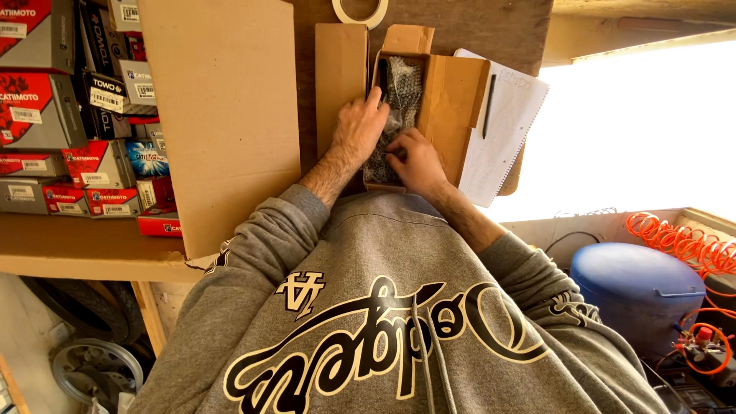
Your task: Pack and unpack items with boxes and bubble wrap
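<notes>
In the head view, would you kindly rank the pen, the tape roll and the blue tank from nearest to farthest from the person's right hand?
1. The pen, lying on the notebook just right of the open box, is nearest the right hand.
2. The tape roll, at the top edge above the box.
3. The blue tank, low on the right, is farthest.

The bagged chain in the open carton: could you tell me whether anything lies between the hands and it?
Nothing visible does: the left hand and right hand both rest directly on the bagged chain inside the open carton.
</notes>
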